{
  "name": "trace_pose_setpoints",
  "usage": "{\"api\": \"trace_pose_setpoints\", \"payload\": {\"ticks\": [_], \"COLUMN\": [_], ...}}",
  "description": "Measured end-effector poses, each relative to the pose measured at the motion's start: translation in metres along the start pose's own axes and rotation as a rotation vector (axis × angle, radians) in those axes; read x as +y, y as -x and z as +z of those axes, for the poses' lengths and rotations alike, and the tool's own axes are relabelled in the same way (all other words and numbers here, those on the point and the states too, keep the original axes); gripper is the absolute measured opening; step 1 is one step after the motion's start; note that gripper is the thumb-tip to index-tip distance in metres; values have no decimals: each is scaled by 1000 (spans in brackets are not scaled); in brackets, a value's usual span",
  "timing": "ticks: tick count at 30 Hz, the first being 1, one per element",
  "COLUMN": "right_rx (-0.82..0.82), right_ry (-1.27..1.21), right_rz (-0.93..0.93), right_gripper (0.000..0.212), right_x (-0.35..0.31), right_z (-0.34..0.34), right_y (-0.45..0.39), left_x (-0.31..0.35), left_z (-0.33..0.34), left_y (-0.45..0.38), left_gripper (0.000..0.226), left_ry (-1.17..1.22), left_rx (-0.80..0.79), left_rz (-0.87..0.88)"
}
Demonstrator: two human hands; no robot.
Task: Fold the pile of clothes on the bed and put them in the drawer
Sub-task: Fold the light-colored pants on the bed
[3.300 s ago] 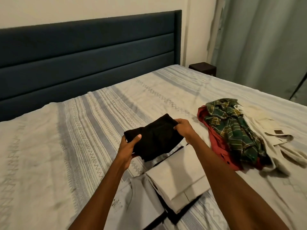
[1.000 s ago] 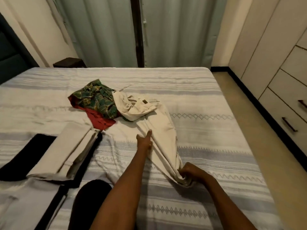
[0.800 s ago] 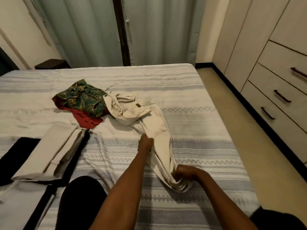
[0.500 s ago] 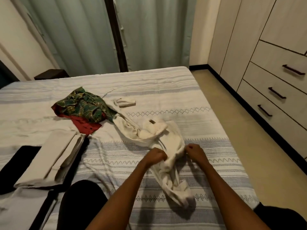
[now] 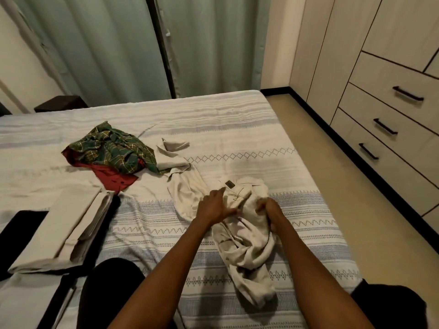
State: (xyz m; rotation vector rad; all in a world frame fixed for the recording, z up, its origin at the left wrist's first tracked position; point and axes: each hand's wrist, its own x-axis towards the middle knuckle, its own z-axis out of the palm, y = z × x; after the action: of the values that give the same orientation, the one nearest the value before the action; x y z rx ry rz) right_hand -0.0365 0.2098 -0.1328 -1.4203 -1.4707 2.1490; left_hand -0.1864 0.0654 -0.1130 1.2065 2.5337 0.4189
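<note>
Cream trousers (image 5: 247,238) lie bunched on the striped bed (image 5: 237,124) in front of me. My left hand (image 5: 212,206) pinches their fabric near the waistband, just below a small brown label. My right hand (image 5: 268,210) grips a bunch of the same cloth on the right side. One trouser leg trails back toward the green plaid shirt (image 5: 114,148), which lies crumpled on a red garment (image 5: 111,176). A folded beige garment (image 5: 64,229) rests on dark clothing (image 5: 21,222) at the left.
A wardrobe with closed drawers (image 5: 384,124) and dark handles lines the right wall, across a strip of bare floor (image 5: 351,210). Grey-green curtains (image 5: 190,43) hang beyond the bed. A dark bedside table (image 5: 59,103) stands at the far left corner.
I put down the black folded garment and turned toward the foot of the bed. Both hands took hold of the cream trousers, pulled them off the pile toward me and bunched them together.
</note>
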Motion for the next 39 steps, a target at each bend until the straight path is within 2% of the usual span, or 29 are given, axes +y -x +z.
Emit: {"api": "trace_pose_setpoints", "payload": {"ticks": [1, 2, 4, 6, 8, 10, 12, 14, 16, 18, 20, 23, 25, 28, 31, 34, 35, 37, 39], "right_rx": [-92, -181, -312, -421, -458, -389, -197, 14, 97, 137, 145, 125, 135, 121, 0, -139, -184, -175, -107], "right_ry": [0, 47, 258, 421, 482, 419, 270, 238, 263, 247, 181, 216, 229, 260, 334, 481, 475, 443, 335], "right_rz": [61, 111, 215, 305, 348, 315, 220, 103, 33, -25, -97, -208, -279, -401, -378, -352, -380, -456, -598], "right_gripper": [29, 30, 39, 66, 86, 74, 66, 67, 54, 36, 22, 6, 14, 12, 10, 36, 44, 49, 42], "right_x": [0, 3, 7, 14, 12, 5, -2, -7, -10, -16, -34, -74, -106, -150, -185, -216, -231, -259, -295], "right_z": [-3, -8, -25, -47, -63, -70, -67, -61, -49, -32, -15, -3, -2, -5, -10, -20, -23, -25, -24], "right_y": [8, 12, 19, 14, 16, 14, 9, -7, -20, -20, -7, 5, 14, 32, 55, 68, 72, 89, 112], "left_x": [-2, -5, -5, -2, 0, -9, -22, -36, -47, -52, -53, -57, -59, -56, -37, -16, -9, 10, 28], "left_z": [5, 11, 21, 24, 18, 6, -5, -15, -27, -40, -55, -79, -98, -116, -128, -158, -175, -213, -267], "left_y": [-2, -2, -1, 3, 6, 5, 3, 2, 0, 5, 10, 7, 2, -5, -8, -13, -15, -16, -16], "left_gripper": [88, 82, 54, 37, 34, 28, 21, 20, 19, 22, 37, 32, 29, 27, 26, 24, 27, 34, 37], "left_ry": [-120, -209, -274, -118, 157, 482, 779, 999, 1166, 1097, 895, 760, 710, 704, 860, 852, 823, 810, 849], "left_rx": [-64, -83, -35, 61, 151, 200, 200, 229, 234, 187, 132, 156, 244, 308, 380, 551, 596, 647, 654], "left_rz": [8, 47, 123, 66, -98, -263, -373, -443, -484, -404, -255, -100, -60, -49, -125, -219, -199, -126, 14]}}
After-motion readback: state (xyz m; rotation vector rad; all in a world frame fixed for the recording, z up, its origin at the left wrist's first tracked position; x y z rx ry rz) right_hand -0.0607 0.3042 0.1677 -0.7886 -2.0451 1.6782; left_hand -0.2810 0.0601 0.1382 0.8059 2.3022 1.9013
